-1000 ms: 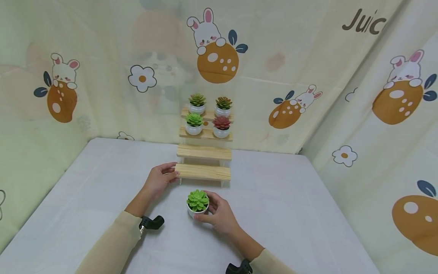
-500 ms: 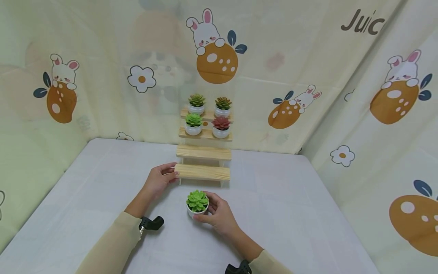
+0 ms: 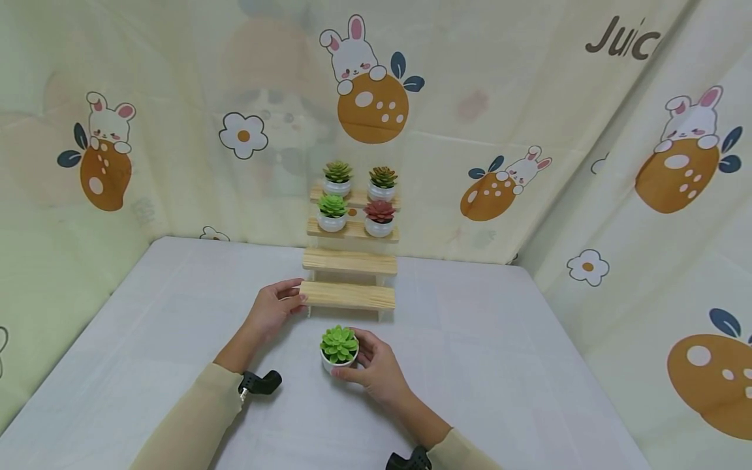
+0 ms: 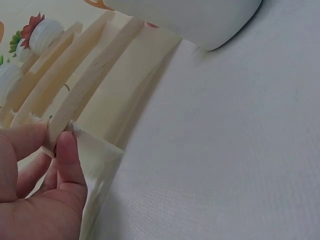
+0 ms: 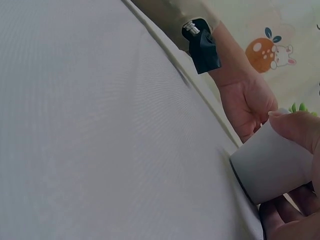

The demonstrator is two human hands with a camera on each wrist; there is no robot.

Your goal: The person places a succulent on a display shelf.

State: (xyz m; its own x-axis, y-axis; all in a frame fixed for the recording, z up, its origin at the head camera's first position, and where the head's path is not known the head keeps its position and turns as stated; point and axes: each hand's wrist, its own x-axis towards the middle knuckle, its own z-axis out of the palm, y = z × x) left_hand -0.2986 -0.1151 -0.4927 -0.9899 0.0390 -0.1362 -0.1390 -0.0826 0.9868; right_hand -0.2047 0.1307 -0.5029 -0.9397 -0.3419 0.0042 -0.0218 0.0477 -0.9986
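My left hand (image 3: 275,308) pinches the left end of the lowest wooden shelf (image 3: 348,296) of a stepped plant stand; in the left wrist view, thumb and fingers close on the plank (image 4: 90,80) from both sides. A bright green succulent (image 3: 339,344) in a white pot (image 5: 272,162) stands on the table in front of the stand. My right hand (image 3: 378,369) grips that pot from its right side, thumb in front and fingers behind.
On the stand's two upper shelves are potted succulents: a green one (image 3: 337,172), a brown-tipped one (image 3: 384,177), a light green one (image 3: 332,206) and a red one (image 3: 380,211). A rabbit-print curtain (image 3: 282,176) hangs behind the white-covered table (image 3: 482,365).
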